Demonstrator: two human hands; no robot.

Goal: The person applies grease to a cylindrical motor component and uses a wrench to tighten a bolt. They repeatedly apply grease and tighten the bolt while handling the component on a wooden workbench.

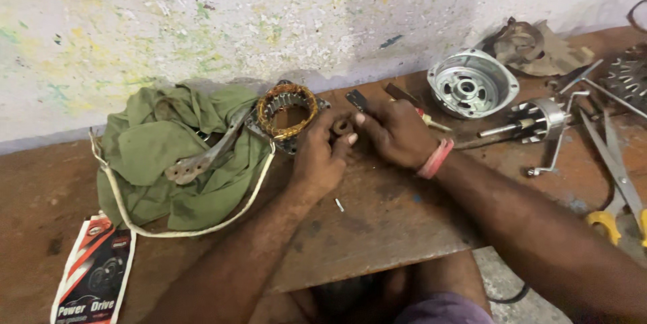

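My left hand [318, 157] and my right hand [394, 132] meet over the brown workbench [377, 223]. Together their fingertips pinch a small dark ring-shaped part [342, 126], like a bearing or bush. Just left of my left hand sits a stator ring with copper windings [288, 110], resting against a green cloth [176, 149]. A pink band [437, 159] circles my right wrist. A small pale pin [339, 205] lies on the bench below my left wrist.
A silver motor end housing [472, 83] stands at the back right, a shaft with a rotor [532, 120] beside it. Yellow-handled scissors [619, 176] lie at the far right. A flat metal piece [199, 159] and white cord [189, 230] lie on the cloth. A printed packet [94, 273] lies bottom left.
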